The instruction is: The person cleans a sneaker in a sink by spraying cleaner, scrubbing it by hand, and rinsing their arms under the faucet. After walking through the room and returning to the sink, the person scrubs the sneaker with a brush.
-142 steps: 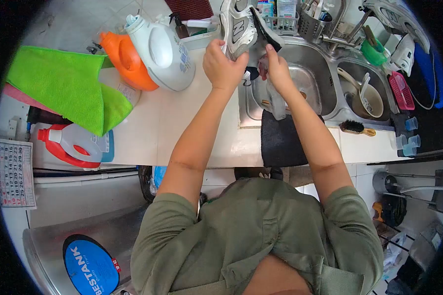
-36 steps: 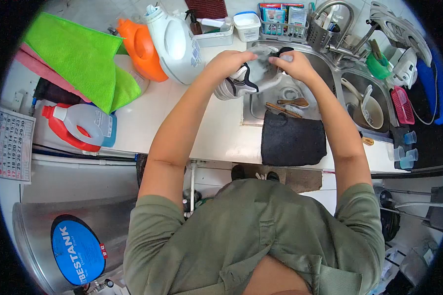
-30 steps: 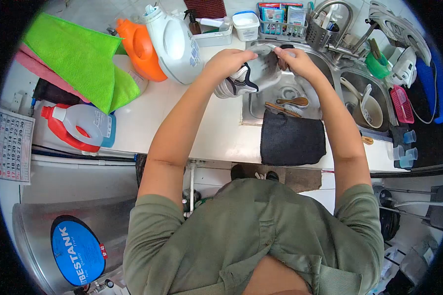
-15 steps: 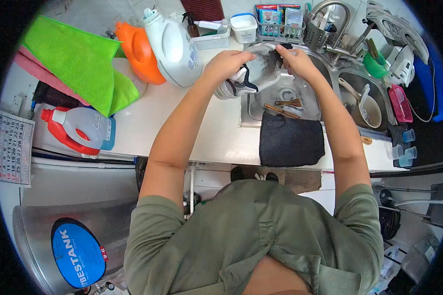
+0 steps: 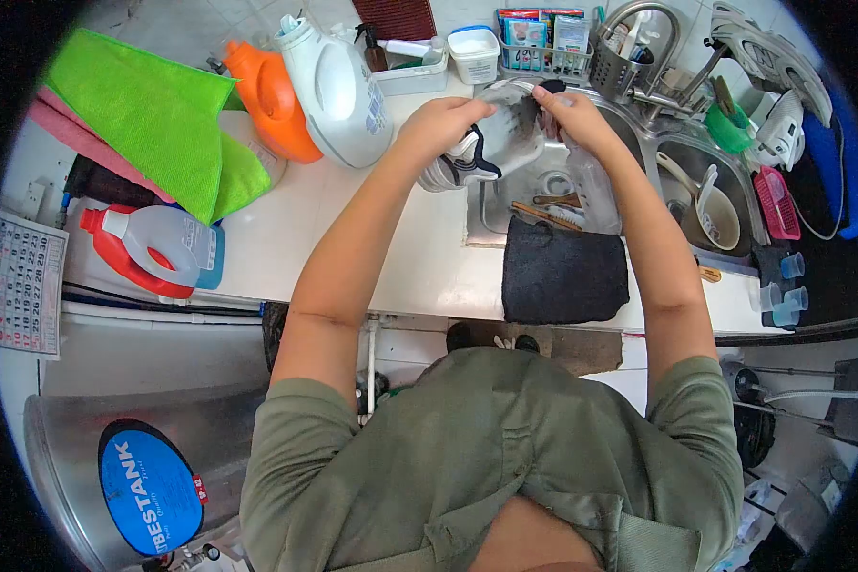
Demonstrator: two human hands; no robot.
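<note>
Near the shoe (image 5: pixel 460 164), brushes (image 5: pixel 542 214), black cloth (image 5: pixel 564 273)

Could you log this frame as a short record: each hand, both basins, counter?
Left hand: gripping a light-coloured shoe
Right hand: at the shoe's other end, clear plastic-like material hanging below; exact grip unclear
Left basin: two wooden-handled tools, at least one a brush
Right basin: beige pan holding utensils
Counter: black cloth in front of the left basin

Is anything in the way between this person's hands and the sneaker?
Nothing visible stands between the left hand and the sneaker it holds. Translucent material hangs by the right hand; whether it comes between hand and sneaker is unclear.
</note>
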